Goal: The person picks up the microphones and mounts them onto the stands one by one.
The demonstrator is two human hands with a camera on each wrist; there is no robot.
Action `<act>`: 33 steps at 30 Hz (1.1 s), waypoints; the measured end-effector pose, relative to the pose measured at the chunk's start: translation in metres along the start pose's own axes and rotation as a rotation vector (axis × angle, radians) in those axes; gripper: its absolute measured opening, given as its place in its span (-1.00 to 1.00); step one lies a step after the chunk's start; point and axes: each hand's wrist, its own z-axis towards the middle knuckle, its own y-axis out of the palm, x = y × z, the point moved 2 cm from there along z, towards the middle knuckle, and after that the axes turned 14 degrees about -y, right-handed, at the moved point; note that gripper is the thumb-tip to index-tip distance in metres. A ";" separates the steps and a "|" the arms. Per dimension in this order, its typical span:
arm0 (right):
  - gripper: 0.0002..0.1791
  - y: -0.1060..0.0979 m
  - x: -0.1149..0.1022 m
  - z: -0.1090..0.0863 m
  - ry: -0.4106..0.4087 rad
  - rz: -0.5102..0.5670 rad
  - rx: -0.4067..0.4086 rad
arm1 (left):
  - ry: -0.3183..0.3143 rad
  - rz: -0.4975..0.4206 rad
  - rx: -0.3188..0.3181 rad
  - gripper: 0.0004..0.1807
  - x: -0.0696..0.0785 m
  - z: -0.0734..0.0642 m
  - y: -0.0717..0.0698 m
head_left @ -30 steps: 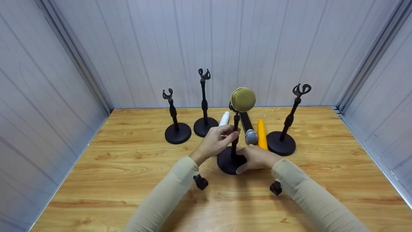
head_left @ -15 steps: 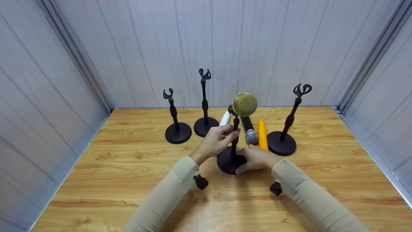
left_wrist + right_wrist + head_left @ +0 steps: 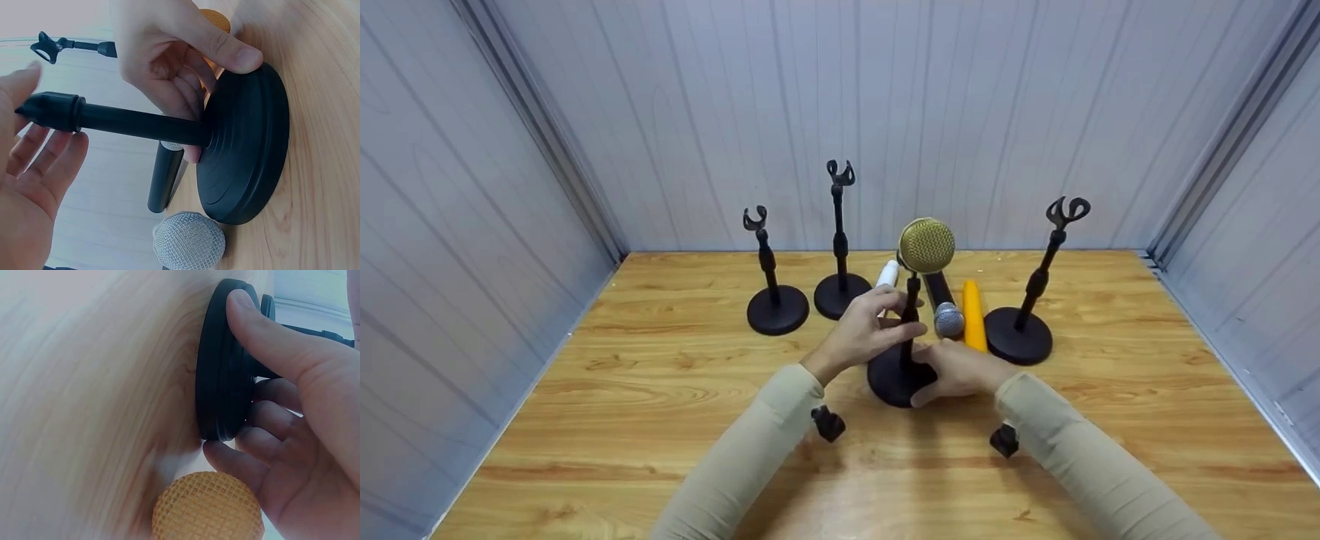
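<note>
A black round-based microphone stand (image 3: 889,379) stands upright on the table, with a gold-headed microphone (image 3: 928,245) at its top. My left hand (image 3: 870,330) is around the upright's collar (image 3: 62,111), fingers on one side and thumb on the other. Lower down, my right hand (image 3: 960,367) grips the base, its thumb (image 3: 244,304) lying over the rim. Just behind lie a white microphone (image 3: 888,275), a black microphone (image 3: 937,289) with a silver mesh head, and an orange microphone (image 3: 973,315). The orange one's mesh head (image 3: 208,509) shows near my right fingers.
Two black stands with bare clips, a short one (image 3: 778,309) and a taller one (image 3: 840,296), stand at the back left. Another such stand (image 3: 1020,335) is to the right. Pale panel walls (image 3: 735,112) enclose the table's (image 3: 660,420) back and sides.
The gold microphone dipped, and its head swung right then back left. My left thumb has shifted across the upright and slightly down. My right hand keeps its place on the base.
</note>
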 end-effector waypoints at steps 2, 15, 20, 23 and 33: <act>-0.34 0.000 0.000 0.000 -0.004 -0.005 -0.002 | -0.008 -0.003 -0.004 -0.80 -0.001 0.001 -0.001; -0.42 0.000 0.002 -0.003 -0.042 0.014 0.011 | -0.017 -0.020 -0.085 -0.71 0.002 0.002 -0.002; -0.40 0.000 0.003 -0.003 -0.036 0.030 0.008 | -0.029 -0.052 -0.074 -0.75 0.001 0.001 -0.001; -0.38 0.000 0.003 -0.003 -0.033 0.034 0.006 | -0.030 -0.047 -0.038 -0.77 0.005 0.000 -0.001; -0.42 0.002 0.002 -0.001 -0.047 -0.003 0.012 | -0.048 0.021 0.066 -0.84 0.000 0.003 -0.003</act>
